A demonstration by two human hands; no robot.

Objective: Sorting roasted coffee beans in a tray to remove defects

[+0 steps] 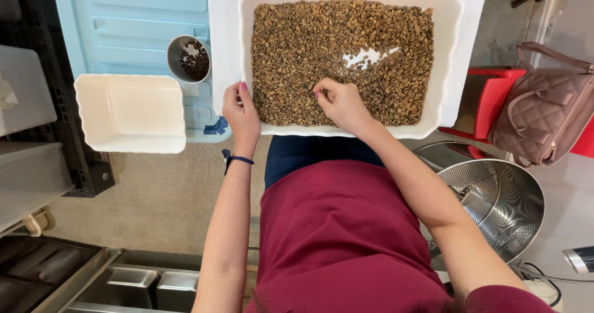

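On the lap, spanning both knees: large white tray (pixel 447 59) with scalloped rim, filled with a layer of pale brownish-green beans (pixel 322 47). One bare patch of white tray floor shows right of centre, far side of the hands.

Right of the person, near: big perforated steel bowl (pixel 501 204) on the floor. Right, farther off: quilted pink handbag (pixel 547 115) on a red stool (pixel 495 99).

Left: empty white tray (pixel 130 112), same scalloped type, sitting near a light blue panel (pixel 117 22). Just beyond it, a small steel cup (pixel 189 58) holding a few dark beans.

Left hand (pixel 240 112): clamped on the near-left rim of the large tray, thumb over the edge, steadying it. Dark band at the wrist.

Right hand (pixel 340 102): down in the beans near the tray's near edge, fingertips drawn together in a pinch. Whether a bean sits between them, cannot tell.

Judgement: step in hand looks like hand-sorting, picking single beans out of the lot. Next move would call for a fine pinch on one bean and a carry leftward over the rim without tipping the tray.
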